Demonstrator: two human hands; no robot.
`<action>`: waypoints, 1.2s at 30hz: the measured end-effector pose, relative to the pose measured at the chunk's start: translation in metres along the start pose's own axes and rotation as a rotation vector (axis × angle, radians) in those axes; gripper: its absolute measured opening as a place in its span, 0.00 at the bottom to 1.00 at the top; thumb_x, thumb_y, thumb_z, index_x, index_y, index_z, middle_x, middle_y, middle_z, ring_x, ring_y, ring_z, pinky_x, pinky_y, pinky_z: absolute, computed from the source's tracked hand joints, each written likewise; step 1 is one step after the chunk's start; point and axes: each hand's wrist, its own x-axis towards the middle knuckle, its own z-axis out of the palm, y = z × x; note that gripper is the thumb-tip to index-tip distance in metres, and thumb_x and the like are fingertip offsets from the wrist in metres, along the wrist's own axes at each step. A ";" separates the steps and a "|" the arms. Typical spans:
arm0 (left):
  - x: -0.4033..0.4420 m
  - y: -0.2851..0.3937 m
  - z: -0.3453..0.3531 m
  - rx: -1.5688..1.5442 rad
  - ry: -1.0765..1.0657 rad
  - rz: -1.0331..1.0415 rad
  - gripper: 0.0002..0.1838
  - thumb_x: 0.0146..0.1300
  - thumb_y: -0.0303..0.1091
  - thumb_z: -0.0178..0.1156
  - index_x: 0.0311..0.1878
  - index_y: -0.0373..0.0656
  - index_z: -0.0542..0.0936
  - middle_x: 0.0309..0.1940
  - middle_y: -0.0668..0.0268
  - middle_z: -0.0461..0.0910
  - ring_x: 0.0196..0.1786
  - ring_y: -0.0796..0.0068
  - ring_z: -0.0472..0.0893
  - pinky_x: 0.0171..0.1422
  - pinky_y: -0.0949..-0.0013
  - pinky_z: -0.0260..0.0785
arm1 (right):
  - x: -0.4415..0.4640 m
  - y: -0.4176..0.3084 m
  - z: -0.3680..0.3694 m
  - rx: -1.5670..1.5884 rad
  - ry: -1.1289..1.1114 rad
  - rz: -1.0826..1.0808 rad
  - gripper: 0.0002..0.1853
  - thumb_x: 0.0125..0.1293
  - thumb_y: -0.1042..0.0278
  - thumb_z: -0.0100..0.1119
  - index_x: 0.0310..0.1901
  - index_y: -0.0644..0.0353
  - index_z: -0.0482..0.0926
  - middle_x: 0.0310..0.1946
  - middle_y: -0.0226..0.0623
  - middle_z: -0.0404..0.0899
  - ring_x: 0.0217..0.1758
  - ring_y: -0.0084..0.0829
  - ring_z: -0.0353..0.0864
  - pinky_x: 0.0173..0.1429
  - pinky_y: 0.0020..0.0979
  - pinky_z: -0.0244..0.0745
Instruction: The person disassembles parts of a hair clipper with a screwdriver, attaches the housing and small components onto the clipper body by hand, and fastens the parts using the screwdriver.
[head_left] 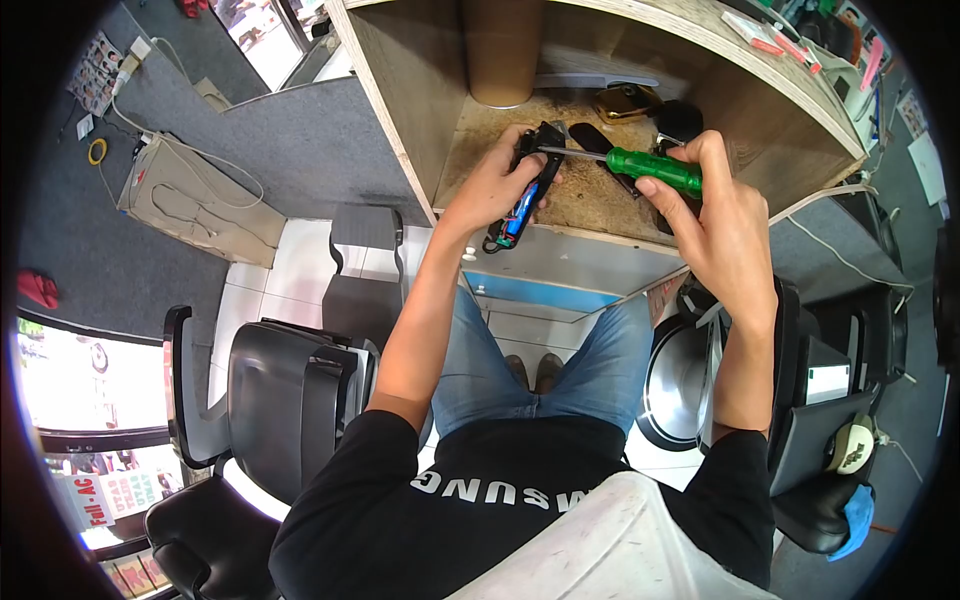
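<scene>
My left hand (492,188) is closed around a black hair clipper (541,160) whose casing is off on one side, baring a blue battery (522,207) and some wiring. In my right hand (728,240) is a screwdriver (640,168) with a green handle, gripped between thumb and fingers. Its metal shaft points left, and the tip meets the clipper near its head; the exact contact spot is too small to make out. On the shelf just beyond lies a long black piece (592,140), partly behind the screwdriver.
The wooden shelf (590,205) holds a gold-coloured object (626,102) and a brown cylinder (503,60) at the back. Below is a drawer front (560,262). Black salon chairs (285,385) stand left, and a round metal stool base (680,385) is by my right leg.
</scene>
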 end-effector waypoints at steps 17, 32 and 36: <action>-0.002 0.004 0.002 -0.011 0.010 0.000 0.19 0.85 0.35 0.49 0.72 0.40 0.65 0.45 0.57 0.88 0.33 0.73 0.86 0.33 0.68 0.82 | 0.001 0.003 0.001 -0.001 -0.058 0.023 0.22 0.78 0.50 0.67 0.52 0.60 0.71 0.25 0.43 0.87 0.29 0.49 0.90 0.32 0.44 0.79; -0.001 0.002 0.001 -0.043 0.011 0.007 0.18 0.84 0.34 0.52 0.69 0.40 0.65 0.43 0.56 0.87 0.31 0.73 0.85 0.30 0.65 0.82 | -0.001 0.006 0.002 0.054 -0.009 -0.072 0.23 0.76 0.48 0.69 0.50 0.59 0.70 0.23 0.41 0.85 0.26 0.50 0.88 0.29 0.44 0.76; 0.000 0.002 0.002 -0.025 0.003 0.006 0.18 0.84 0.34 0.52 0.69 0.40 0.64 0.43 0.57 0.87 0.31 0.73 0.85 0.30 0.65 0.82 | 0.000 0.008 -0.002 -0.143 -0.112 0.000 0.24 0.75 0.48 0.70 0.51 0.60 0.70 0.26 0.43 0.86 0.27 0.50 0.88 0.29 0.44 0.77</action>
